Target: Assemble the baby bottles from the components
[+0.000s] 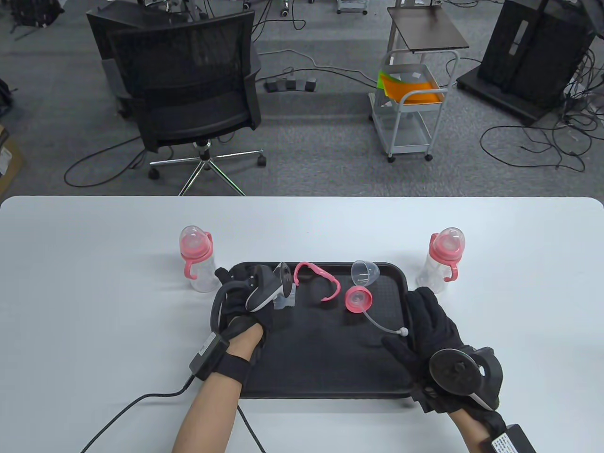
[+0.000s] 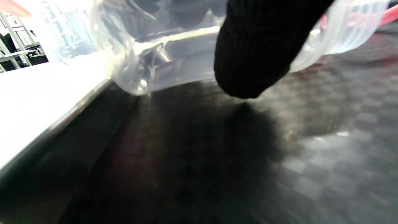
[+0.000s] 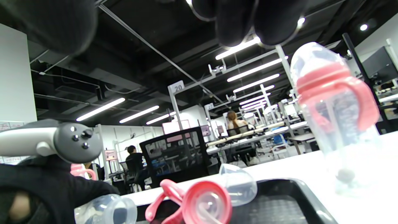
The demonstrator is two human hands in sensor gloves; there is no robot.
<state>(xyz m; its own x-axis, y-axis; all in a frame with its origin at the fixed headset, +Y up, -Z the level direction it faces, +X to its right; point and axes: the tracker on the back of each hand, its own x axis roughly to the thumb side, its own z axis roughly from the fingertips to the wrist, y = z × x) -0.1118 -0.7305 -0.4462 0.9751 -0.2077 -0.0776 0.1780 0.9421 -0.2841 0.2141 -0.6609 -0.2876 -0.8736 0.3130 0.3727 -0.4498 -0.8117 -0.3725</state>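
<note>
Right hand (image 1: 432, 330) nearest us, fingers straight, hovering over tray (image 1: 330, 377) w/ nothing in it. Left hand (image 1: 245, 302) grips clear bottle body (image 1: 285, 297), lying on tray's left side.

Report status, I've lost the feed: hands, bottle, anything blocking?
Left hand grips the clear bottle on the tray. Right hand open, empty. Pink handle lies beside the bottle, nothing blocking.
</note>
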